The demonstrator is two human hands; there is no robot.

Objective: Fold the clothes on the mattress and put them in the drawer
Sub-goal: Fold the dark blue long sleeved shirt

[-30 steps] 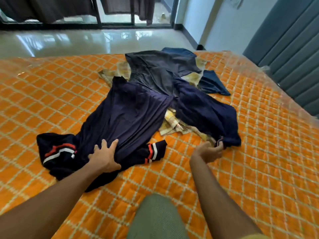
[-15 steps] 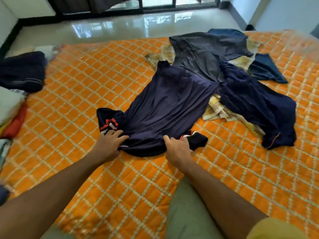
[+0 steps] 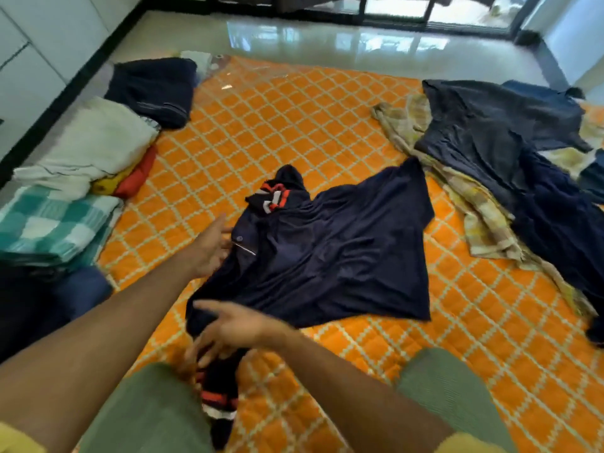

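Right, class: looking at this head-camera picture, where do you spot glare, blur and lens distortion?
Head view: window glare gleams on the glossy floor; motion blur smears the right hand and its fingers; the wide-angle lens bends the orange mattress pattern; the navy shirt stays fairly sharp.

A shirt [image 3: 330, 256] lay mid-mattress [image 3: 294, 125]; folded clothes [image 3: 65, 197] were stacked along its left edge; unfolded garments [image 3: 510, 165] were heaped at its right.
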